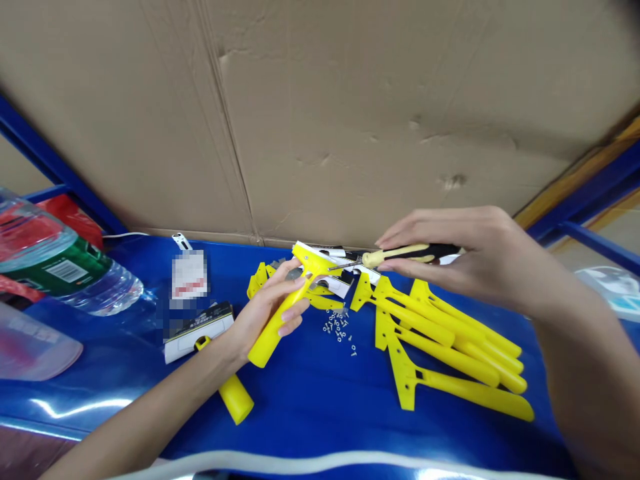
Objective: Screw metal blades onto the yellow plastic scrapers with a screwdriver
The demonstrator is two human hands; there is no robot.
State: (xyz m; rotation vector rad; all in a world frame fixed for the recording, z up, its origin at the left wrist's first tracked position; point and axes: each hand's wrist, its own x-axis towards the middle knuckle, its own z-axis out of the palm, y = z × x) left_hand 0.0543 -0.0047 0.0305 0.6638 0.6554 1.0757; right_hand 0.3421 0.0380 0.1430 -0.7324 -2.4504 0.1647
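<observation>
My left hand (285, 293) is wrapped round a yellow scraper (270, 339), its wide head tilted up and to the right. In my right hand (460, 253) is a screwdriver (400, 254) with a cream and black handle, its shaft pointing left. The tip meets the scraper's head near its right end; whether it sits in a screw is too small to tell. Small loose screws and nuts (337, 325) lie below the head. Several yellow scraper handles (450, 363) are piled to the right. Behind my left hand are more yellow head pieces (257, 280).
Another yellow scraper (236, 400) with a printed card sleeve (200, 331) lies under my left forearm. A large water bottle (70, 267) and a translucent container (35, 343) are at the left. Cardboard (350, 120) walls the back of the blue surface (320, 413), between blue metal posts (595, 187).
</observation>
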